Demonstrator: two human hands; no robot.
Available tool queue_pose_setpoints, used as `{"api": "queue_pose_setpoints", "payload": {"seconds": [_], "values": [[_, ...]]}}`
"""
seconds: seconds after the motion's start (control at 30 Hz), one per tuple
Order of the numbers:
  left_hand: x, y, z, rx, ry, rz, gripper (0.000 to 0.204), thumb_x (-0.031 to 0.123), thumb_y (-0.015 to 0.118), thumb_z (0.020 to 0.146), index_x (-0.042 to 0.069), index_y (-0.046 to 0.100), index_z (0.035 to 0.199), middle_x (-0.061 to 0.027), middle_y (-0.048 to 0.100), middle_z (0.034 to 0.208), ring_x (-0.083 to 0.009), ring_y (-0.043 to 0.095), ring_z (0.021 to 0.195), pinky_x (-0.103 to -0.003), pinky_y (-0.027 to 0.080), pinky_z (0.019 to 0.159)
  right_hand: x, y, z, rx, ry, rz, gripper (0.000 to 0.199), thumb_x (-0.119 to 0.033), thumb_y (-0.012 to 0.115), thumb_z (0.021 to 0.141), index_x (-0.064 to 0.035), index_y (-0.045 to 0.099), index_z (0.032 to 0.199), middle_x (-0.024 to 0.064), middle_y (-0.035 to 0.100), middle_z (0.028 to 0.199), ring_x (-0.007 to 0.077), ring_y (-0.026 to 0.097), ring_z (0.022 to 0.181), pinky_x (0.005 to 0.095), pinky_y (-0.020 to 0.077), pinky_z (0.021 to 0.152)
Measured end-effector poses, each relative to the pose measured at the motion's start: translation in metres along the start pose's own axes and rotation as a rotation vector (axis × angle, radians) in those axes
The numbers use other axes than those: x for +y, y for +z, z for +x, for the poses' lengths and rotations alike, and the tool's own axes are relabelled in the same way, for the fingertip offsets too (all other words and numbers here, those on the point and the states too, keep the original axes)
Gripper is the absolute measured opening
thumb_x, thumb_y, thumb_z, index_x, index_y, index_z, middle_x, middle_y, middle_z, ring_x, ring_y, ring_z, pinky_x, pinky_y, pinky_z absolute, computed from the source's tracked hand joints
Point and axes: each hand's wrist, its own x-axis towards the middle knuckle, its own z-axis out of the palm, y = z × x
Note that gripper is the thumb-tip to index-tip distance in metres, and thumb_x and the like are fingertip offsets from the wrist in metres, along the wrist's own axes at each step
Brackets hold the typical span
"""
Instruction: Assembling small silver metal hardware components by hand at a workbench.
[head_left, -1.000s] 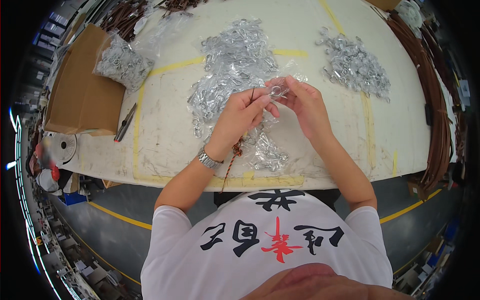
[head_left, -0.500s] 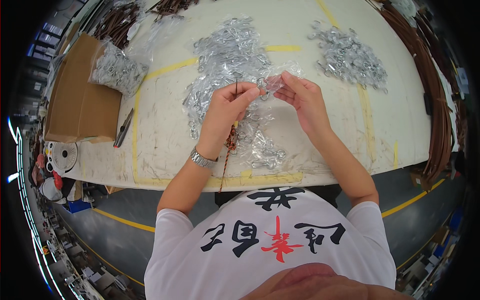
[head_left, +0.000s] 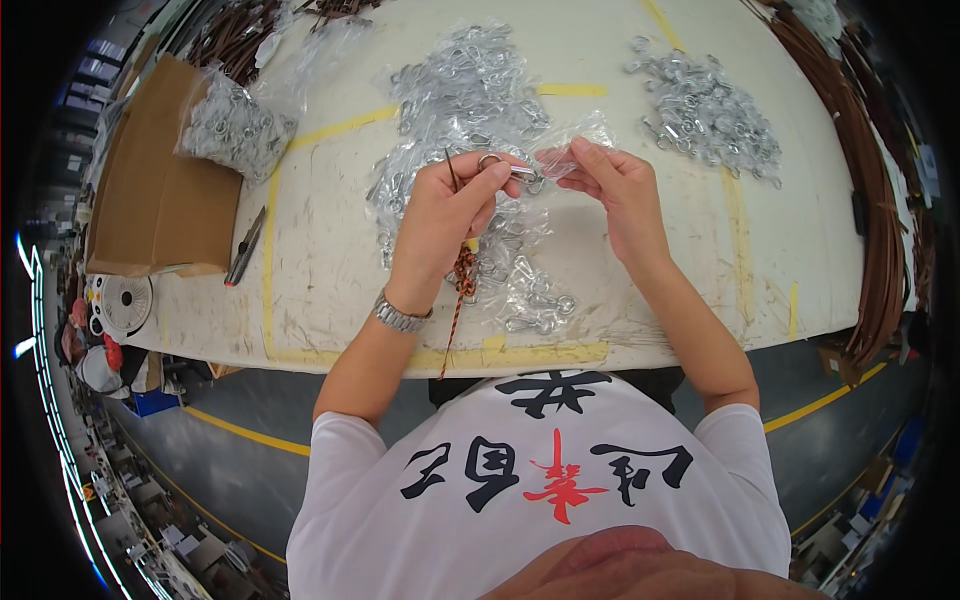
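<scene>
Between the thumb and fingers of my left hand [head_left: 445,210] is a silver metal snap hook [head_left: 521,171] with a round ring. The same hand also grips a thin dark pointed tool [head_left: 451,165], most of it hidden in the palm. A braided orange-and-black cord [head_left: 463,275] hangs below that hand. My right hand [head_left: 625,195] pinches a small clear plastic bag [head_left: 588,130], close by the hook's end. Under and beyond my hands lies a long heap of bagged metal hooks [head_left: 465,80], with a few more bagged hooks [head_left: 535,295] nearer me.
A second pile of hooks [head_left: 710,110] is at the far right. Toward the left stand a cardboard box [head_left: 150,190], a full plastic bag [head_left: 235,130], a utility knife [head_left: 245,248] and a white fan [head_left: 124,303]. Brown straps [head_left: 845,150] line the right table edge.
The hook has come out of the clear bag into my left hand, which has shifted slightly left. My right hand has moved a little right with the bag.
</scene>
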Motion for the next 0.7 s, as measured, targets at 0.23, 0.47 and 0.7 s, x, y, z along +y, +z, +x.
{"api": "queue_pose_setpoints", "payload": {"seconds": [0.23, 0.47, 0.7], "values": [[-0.0028, -0.0004, 0.0011, -0.001, 0.013, -0.06, 0.02, 0.012, 0.064, 0.103, 0.0, 0.072, 0.118, -0.0087, 0.077, 0.091, -0.0001, 0.038, 0.049, -0.018, 0.027, 0.044, -0.0001, 0.0023, -0.0013, -0.019, -0.062, -0.08, 0.033, -0.026, 0.065, 0.106, 0.0035, 0.078, 0.112, 0.0115, 0.08, 0.106, 0.0143, 0.074, 0.094, 0.0294, 0.0576, 0.086], [-0.004, 0.0011, 0.001, -0.028, 0.031, -0.076, 0.03, 0.011, 0.063, 0.104, -0.001, 0.064, 0.132, -0.0105, 0.076, 0.091, 0.0009, 0.036, 0.048, -0.018, 0.026, 0.043, -0.0037, 0.0014, -0.0009, 0.002, 0.015, 0.0, 0.036, -0.029, 0.062, 0.107, 0.0029, 0.078, 0.109, 0.0109, 0.079, 0.106, 0.0161, 0.075, 0.095, 0.0298, 0.0579, 0.088], [-0.0029, 0.0022, 0.0008, -0.041, 0.038, -0.037, 0.032, 0.011, 0.062, 0.104, -0.002, 0.062, 0.134, -0.0114, 0.075, 0.09, 0.001, 0.037, 0.048, -0.017, 0.026, 0.043, -0.0025, -0.0051, 0.0016, -0.043, 0.015, -0.002, 0.037, -0.031, 0.063, 0.106, 0.0039, 0.076, 0.109, 0.0159, 0.079, 0.108, 0.0217, 0.077, 0.098, 0.0333, 0.0593, 0.092]]}}
